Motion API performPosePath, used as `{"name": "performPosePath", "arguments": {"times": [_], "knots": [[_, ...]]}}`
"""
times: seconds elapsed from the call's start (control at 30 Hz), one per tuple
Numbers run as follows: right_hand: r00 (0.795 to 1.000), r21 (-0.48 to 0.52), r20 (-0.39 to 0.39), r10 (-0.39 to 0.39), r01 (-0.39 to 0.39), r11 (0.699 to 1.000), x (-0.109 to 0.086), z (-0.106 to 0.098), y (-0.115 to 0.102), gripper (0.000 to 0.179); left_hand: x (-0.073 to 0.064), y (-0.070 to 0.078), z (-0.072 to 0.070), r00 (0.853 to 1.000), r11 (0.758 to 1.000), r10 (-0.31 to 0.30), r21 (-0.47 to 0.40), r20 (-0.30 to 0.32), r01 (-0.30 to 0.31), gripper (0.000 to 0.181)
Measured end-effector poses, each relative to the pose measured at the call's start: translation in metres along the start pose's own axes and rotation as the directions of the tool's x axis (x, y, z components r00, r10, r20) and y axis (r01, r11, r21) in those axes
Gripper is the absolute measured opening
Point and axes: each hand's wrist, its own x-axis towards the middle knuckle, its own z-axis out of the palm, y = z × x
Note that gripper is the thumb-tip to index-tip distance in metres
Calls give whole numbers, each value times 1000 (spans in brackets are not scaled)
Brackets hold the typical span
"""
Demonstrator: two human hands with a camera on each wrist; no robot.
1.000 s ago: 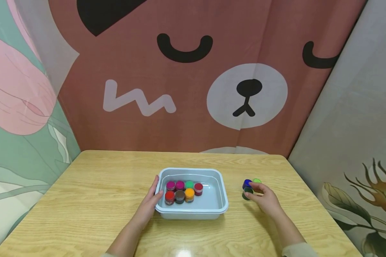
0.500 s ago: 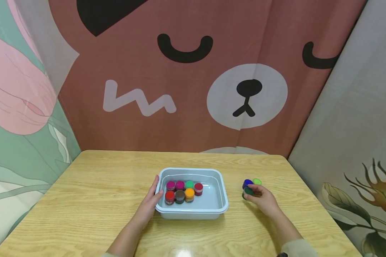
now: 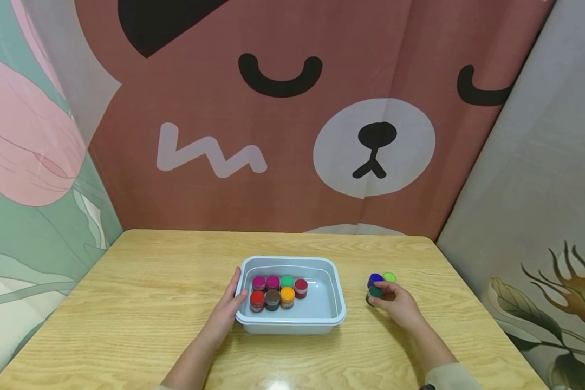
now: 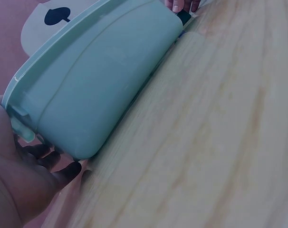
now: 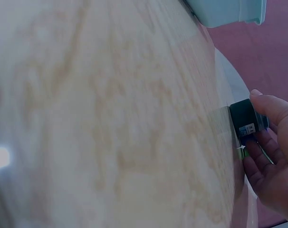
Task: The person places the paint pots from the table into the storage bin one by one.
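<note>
My left hand holds the left end of a pale blue plastic tray, thumb at the rim and the other fingers along the outer wall. In the left wrist view these fingers curl by the tray's lower corner. To the right of the tray, my right hand pinches a small dark green paint pot between thumb and fingers. The right wrist view shows this pot with a small label, at the tabletop. Just behind it stand a blue paint pot and a lime green one, partly hidden.
Several capped paint pots stand in two rows inside the tray, among them an orange pot and a dark red pot. The wooden table ends at a printed cloth backdrop.
My right thumb and fingers have closed round the dark green pot, which has shifted slightly toward me and left. My left hand and the tray stay put.
</note>
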Motion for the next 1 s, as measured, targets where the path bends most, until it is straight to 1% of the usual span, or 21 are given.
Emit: {"name": "performPosePath", "arguments": {"times": [0.17,0.33,0.47,0.67,0.87,1.0], "knots": [[1000,-3,7,-5,5,1000,-1,0,-1,55,1,-2,0,1000,1000,-10,5,-12,10,65],[1000,0,3,5,-5,1000,-2,0,-3,54,-1,-1,0,1000,1000,-11,7,-8,11,65],[1000,-4,0,-5,5,1000,-3,-2,-9,55,-2,-1,1,1000,1000,-8,1,-3,8,65],[999,-9,-8,-33,33,999,-3,-5,-20,53,-2,-2,1,1000,1000,-8,2,-2,8,65],[997,26,-4,-76,76,997,-2,-9,-37,56,0,-1,0,1000,1000,-11,11,-2,11,65],[996,47,8,-91,90,995,-2,-10,-49,57,0,-1,0,1000,1000,-13,14,-8,13,65]]}}
